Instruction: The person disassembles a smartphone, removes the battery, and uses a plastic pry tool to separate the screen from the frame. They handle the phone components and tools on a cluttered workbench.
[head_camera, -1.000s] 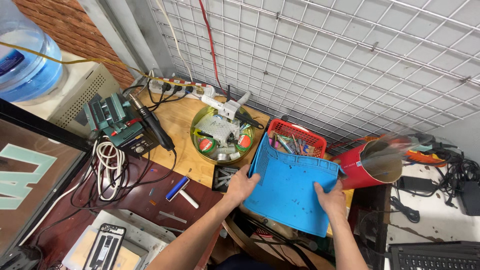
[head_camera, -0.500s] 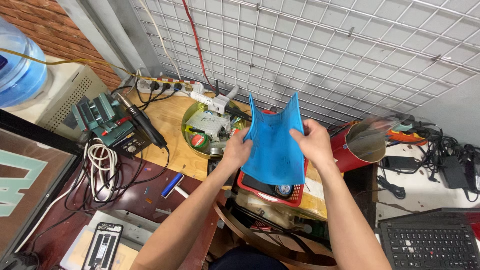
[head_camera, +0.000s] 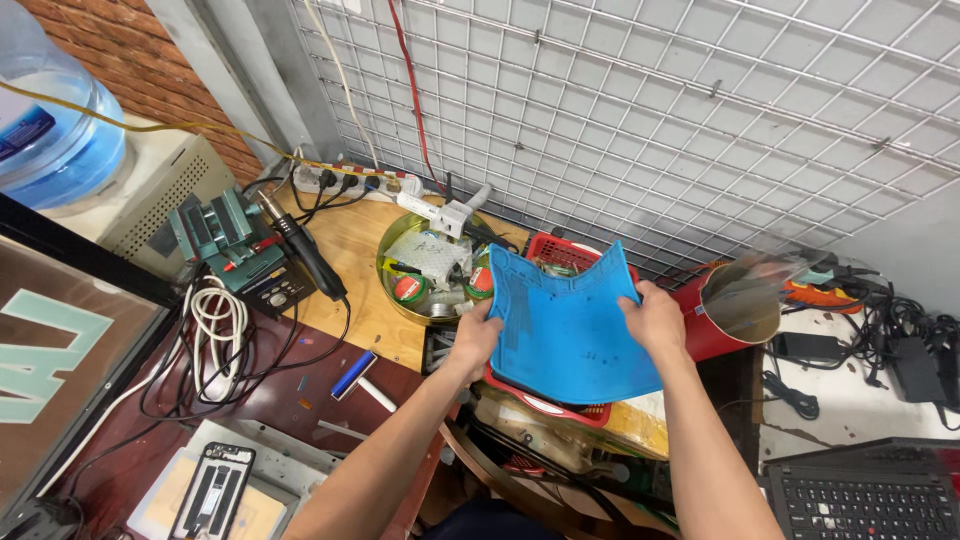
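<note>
Hands lifting blue silicone mat (head_camera: 570, 320) off the bench.
Left hand (head_camera: 478, 335) and right hand (head_camera: 655, 318) each grip an edge; mat bowed, seemingly clear above red basket (head_camera: 560, 405), not set down.

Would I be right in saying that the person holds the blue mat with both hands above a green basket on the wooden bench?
Not quite: the head view shows the basket is red, not green. The rest stands: the left hand and right hand hold the blue mat above it on the wooden bench.

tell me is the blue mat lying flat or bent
Bent. The blue mat is held up by the left hand and right hand, its top corners curling upward.
</note>
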